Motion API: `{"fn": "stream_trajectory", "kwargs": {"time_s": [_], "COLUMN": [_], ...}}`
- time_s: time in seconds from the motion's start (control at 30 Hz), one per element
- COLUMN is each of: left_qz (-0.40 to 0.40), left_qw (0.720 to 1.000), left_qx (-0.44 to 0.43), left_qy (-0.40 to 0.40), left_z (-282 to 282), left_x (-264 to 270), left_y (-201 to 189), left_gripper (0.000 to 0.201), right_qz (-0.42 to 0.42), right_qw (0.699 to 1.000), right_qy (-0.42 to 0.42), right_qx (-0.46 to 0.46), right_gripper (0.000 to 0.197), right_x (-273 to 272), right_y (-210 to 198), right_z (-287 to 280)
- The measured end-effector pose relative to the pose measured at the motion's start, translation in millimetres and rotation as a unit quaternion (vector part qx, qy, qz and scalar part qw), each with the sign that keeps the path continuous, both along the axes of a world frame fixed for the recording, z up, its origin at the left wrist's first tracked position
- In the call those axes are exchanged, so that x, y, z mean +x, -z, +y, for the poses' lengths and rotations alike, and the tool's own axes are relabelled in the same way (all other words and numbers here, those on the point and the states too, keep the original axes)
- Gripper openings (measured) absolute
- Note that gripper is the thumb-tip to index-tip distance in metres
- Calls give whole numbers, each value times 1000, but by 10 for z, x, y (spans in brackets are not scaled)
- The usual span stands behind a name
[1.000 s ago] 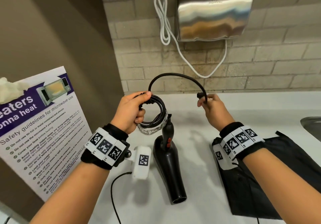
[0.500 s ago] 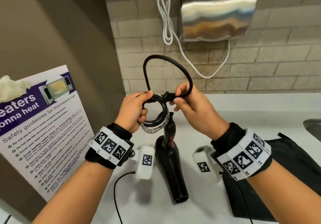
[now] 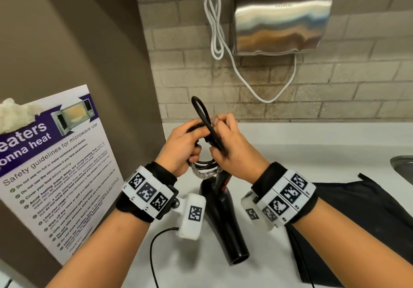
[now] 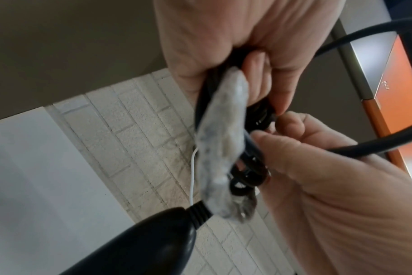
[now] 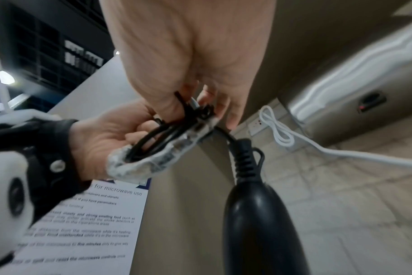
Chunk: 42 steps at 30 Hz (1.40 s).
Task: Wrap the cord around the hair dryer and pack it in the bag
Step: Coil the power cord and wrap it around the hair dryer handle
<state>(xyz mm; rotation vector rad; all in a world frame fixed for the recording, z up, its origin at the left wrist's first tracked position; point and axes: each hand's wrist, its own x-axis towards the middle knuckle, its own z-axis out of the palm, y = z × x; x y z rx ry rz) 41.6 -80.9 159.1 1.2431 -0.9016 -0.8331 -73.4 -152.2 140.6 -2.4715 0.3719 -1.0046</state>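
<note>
A black hair dryer (image 3: 223, 216) stands on the white counter (image 3: 312, 149), handle up, nozzle toward me. Its black cord (image 3: 202, 113) is coiled above the handle, part of the coil wrapped in clear plastic (image 3: 206, 172). My left hand (image 3: 183, 144) grips the coil (image 4: 247, 167) from the left. My right hand (image 3: 232, 146) pinches the cord's loose end against the coil, a small loop standing up between both hands. In the right wrist view the coil (image 5: 162, 137) sits above the dryer handle (image 5: 254, 214). The black bag (image 3: 357, 220) lies flat at the right.
A safety poster (image 3: 55, 171) leans at the left against a brown wall. A steel hand dryer (image 3: 281, 19) with a white cable (image 3: 215, 26) hangs on the tiled wall behind. A sink edge (image 3: 402, 164) shows at the far right.
My right hand swung the cord's free end leftward to meet the coil in my left hand. The wide arc of cord shrank to a small upright loop.
</note>
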Motion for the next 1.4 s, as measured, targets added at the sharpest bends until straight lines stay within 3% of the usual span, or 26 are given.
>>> {"fn": "stream_trajectory", "kwargs": {"time_s": [0.13, 0.3, 0.37, 0.47, 0.5, 0.6, 0.7, 0.8, 0.9, 0.97, 1.03, 1.13, 1.2, 1.27, 1.33, 1.4], "left_qz": [17, -8, -11, 3, 15, 55, 47, 48, 68, 82, 79, 73, 61, 43, 24, 13], "left_qw": [1000, 999, 999, 1000, 1000, 998, 998, 998, 997, 996, 996, 996, 997, 998, 999, 999], "left_qx": [-8, -13, -11, -13, -17, -27, -36, -40, -36, -30, -23, -19, -22, -24, -25, -26], "left_qy": [13, 33, 31, 23, 20, 8, 8, 2, 1, 12, 29, 41, 40, 39, 37, 36], "left_z": [-3, 7, 13, 15, 11, 2, 1, 17, 44, 72, 87, 77, 69, 66, 64, 51], "left_x": [1, -27, -26, 9, 25, 83, 96, 99, 149, 175, 166, 129, 120, 122, 120, 111], "left_y": [10, 56, 61, 66, 65, 36, 11, -11, -40, -47, -37, -19, -27, -39, -47, -56], "left_gripper": [20, 20, 20, 22, 25, 28, 24, 21, 21, 23, 24, 24, 22, 19, 16, 16], "right_qz": [-57, -40, -12, 82, 112, 182, 163, 136, 99, 165, 269, 355, 343, 238, 96, 36], "right_qw": [994, 988, 986, 993, 992, 979, 971, 974, 967, 930, 890, 873, 886, 931, 969, 970], "right_qy": [-32, 24, 45, 49, 36, 3, 11, 68, 210, 321, 361, 332, 311, 243, 109, -47], "right_qx": [91, 147, 160, 74, 38, -87, -173, -169, -104, -71, -69, -33, 36, 135, 201, 235], "right_gripper": [37, 54, 50, 24, 24, 44, 53, 51, 37, 35, 38, 39, 32, 25, 26, 27], "right_x": [117, 195, 180, 86, 28, -138, -238, -322, -479, -583, -614, -533, -473, -421, -349, -269], "right_y": [-8, 27, 18, -9, -24, -17, 67, 187, 307, 401, 515, 696, 742, 683, 518, 329], "right_z": [-71, -127, -173, -234, -262, -380, -498, -672, -948, -1080, -1111, -1025, -984, -941, -783, -563]}}
